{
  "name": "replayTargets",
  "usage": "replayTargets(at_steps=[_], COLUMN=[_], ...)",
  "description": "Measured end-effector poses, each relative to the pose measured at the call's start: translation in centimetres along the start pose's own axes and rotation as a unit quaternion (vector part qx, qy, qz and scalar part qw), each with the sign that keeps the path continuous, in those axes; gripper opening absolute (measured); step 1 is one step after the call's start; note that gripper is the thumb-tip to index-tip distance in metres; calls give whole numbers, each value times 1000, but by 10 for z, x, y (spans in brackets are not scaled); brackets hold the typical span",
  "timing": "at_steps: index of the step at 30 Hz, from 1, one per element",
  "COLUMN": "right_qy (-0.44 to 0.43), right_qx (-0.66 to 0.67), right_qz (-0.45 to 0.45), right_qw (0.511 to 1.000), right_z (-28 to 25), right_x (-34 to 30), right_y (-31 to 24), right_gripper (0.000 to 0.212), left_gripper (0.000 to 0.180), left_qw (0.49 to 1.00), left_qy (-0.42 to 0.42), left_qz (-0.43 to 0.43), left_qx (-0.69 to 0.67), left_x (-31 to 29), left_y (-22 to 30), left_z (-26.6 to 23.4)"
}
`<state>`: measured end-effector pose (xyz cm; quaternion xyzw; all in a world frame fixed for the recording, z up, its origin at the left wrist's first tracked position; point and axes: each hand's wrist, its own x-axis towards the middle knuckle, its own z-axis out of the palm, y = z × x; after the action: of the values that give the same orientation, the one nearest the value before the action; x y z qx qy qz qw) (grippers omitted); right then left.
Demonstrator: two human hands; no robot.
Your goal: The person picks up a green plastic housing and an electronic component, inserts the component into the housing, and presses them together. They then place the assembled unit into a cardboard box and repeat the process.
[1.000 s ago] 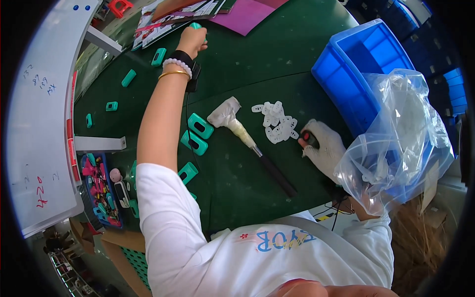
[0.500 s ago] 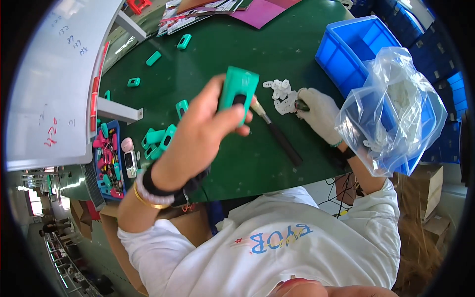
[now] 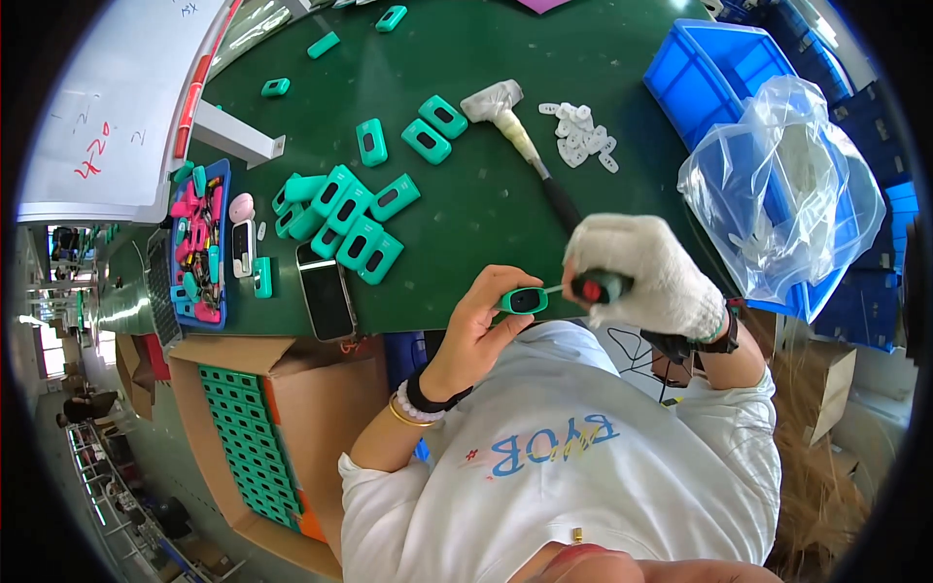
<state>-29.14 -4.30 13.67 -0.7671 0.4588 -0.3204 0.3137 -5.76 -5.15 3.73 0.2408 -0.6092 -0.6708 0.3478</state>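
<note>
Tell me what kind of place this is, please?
Probably a factory or workshop: lots of matching green cases lie on the table, a cardboard box holds rows of similar green pieces, and there's a mallet too.

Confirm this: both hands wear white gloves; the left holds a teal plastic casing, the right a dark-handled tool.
No: the head view shows the left hand bare; only the right hand wears a white glove. The left holds the teal plastic casing, and the right the dark-handled tool.
</note>
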Motion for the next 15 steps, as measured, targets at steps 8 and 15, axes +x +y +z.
replayTargets(at_steps=[8, 15], right_qy=[-155, -50], right_qx=[-146, -101], right_qz=[-52, -46], right_qw=[976, 993], right_z=[32, 38], right_x=[-7, -16], right_y=[-21, -20], right_gripper=[31, 36], left_gripper=[37, 38], left_qw=[988, 995], left_qy=[-113, -53], left_qz=[-16, 2], left_qx=[105, -80], left_x=[-12, -29], left_y=[3, -19], left_z=[-14, -4])
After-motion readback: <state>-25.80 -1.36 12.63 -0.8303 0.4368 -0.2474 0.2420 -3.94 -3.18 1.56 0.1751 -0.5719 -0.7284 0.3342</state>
